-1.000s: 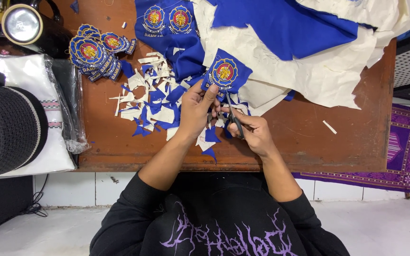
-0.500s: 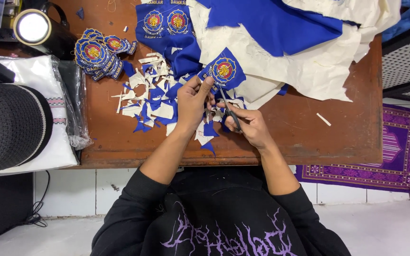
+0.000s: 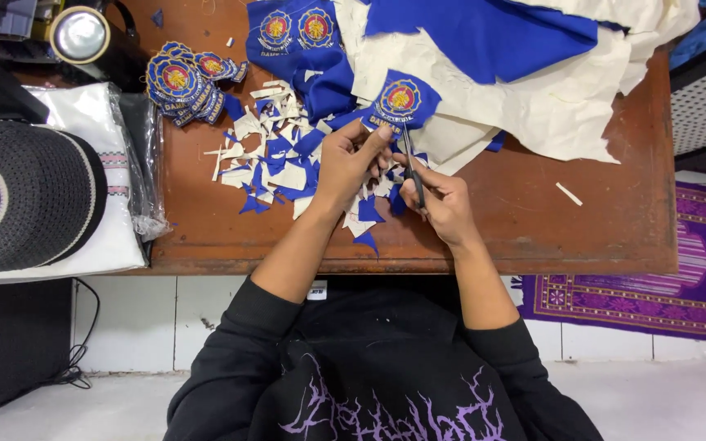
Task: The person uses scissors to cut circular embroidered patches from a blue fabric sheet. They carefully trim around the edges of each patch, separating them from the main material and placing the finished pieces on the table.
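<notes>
Now the blue embroidered patch [image 3: 400,101] sits a little higher and more upright than half a second ago, and the hands have barely shifted. No container shows; cut patches [image 3: 183,80] lie heaped on the wooden table [image 3: 582,229], with blue and cream scraps [image 3: 275,163] beside them. The left hand [image 3: 351,163] pinches the patch's lower edge, fingers closed. The right hand [image 3: 443,204] grips scissors [image 3: 413,167], blades pointing up at the patch.
</notes>
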